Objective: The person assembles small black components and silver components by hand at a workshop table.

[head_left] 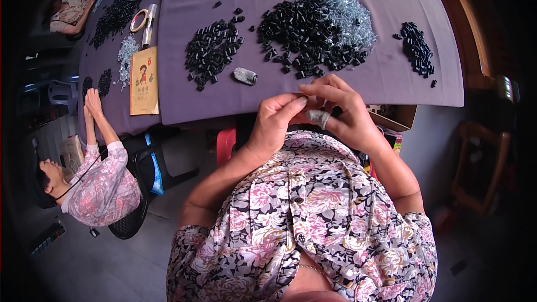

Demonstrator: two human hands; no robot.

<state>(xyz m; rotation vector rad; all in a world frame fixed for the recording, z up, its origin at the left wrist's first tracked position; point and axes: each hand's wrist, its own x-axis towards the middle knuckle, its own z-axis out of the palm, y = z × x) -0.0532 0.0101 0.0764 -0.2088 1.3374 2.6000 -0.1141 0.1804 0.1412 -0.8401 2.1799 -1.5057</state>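
Observation:
My left hand (277,122) is closed at the table's near edge, thumb pressed to the forefinger; whatever it pinches is hidden. Close against its fingertips, my right hand (348,113) has its fingers bent and parted from the thumb, with nothing visible held. A grey cloth finger cover (318,117) sits on the right thumb. On the table beyond lies another grey cloth piece (245,76). A large heap of short black tubular parts (296,28) spreads ahead of my hands, with clear, shiny small pieces (349,17) heaped over its right side.
Smaller black-part piles lie left (212,50) and right (417,50) on the purple cloth (224,103). Leftward are a yellow booklet (144,84), a tape roll (139,20) and a seated person (103,184). An open box (394,116) stands below the edge, near a red stool (225,145).

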